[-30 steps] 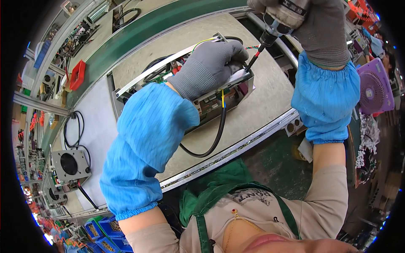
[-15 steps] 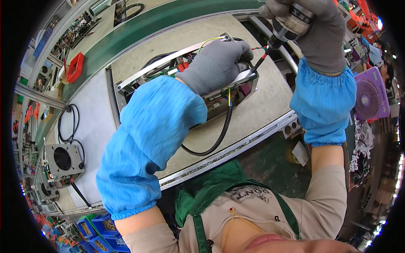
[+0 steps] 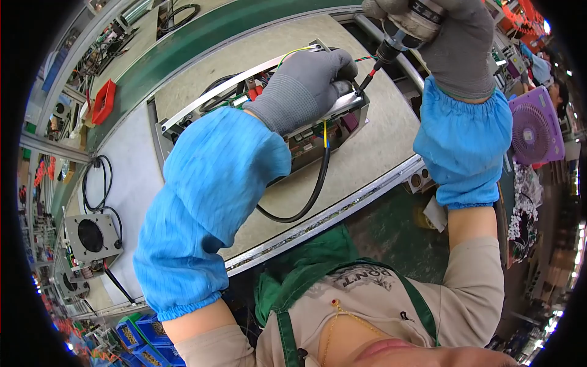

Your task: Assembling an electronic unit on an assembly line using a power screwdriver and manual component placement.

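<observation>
An open metal chassis [image 3: 211, 96] with circuit boards and wires inside lies on the bench mat. My left hand [image 3: 304, 84], in a grey glove, is closed over its near rail close to the right end. In my gloved right hand [image 3: 460, 52] is a power screwdriver [image 3: 417, 25], tilted down to the left. Its bit [image 3: 369, 79] meets the rail's right corner, just beside my left fingers; any screw there is too small to make out. Red connectors [image 3: 254, 90] show by my left wrist. A thick black cable [image 3: 315, 199] loops out from the chassis's near side.
On the left of the bench stands a metal unit with a round fan [image 3: 90, 234], near a coiled black cable [image 3: 104, 183]. A red bin [image 3: 104, 102] sits farther back. Blue parts bins [image 3: 147, 355] are at lower left, a purple fan [image 3: 538, 125] at right.
The whole view has shifted slightly, so hands and chassis appear a little farther left and up. The bit stays at the rail's corner, and both hands keep their hold.
</observation>
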{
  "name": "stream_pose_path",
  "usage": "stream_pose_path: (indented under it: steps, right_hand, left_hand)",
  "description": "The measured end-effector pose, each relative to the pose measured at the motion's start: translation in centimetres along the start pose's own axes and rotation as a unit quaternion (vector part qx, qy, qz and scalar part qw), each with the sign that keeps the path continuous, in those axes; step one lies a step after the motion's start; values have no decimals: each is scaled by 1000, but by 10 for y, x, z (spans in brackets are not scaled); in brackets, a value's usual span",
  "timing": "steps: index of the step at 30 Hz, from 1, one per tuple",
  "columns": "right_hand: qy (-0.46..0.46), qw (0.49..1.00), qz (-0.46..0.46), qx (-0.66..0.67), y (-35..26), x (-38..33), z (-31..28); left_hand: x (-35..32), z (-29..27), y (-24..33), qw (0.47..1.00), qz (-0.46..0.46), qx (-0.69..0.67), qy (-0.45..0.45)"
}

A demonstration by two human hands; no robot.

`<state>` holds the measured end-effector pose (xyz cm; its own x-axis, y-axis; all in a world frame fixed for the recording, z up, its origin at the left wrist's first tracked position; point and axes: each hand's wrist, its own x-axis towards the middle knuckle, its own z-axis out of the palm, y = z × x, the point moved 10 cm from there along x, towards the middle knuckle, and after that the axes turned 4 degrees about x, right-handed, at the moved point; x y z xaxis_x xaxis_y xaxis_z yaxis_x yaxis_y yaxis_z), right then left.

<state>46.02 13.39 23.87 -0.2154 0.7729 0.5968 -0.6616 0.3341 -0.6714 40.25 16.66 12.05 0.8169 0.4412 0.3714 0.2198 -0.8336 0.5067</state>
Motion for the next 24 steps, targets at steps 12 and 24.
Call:
stream_pose_path:
  steps: [12, 24]
  right_hand:
    - [-267, 906, -101, 311, 3, 11, 2]
    - [245, 875, -124, -398, -83, -9, -21]
  left_hand:
    - [-126, -60, 102, 939, 176, 146, 256]
    - [-439, -20, -124, 776, -552, 260, 158]
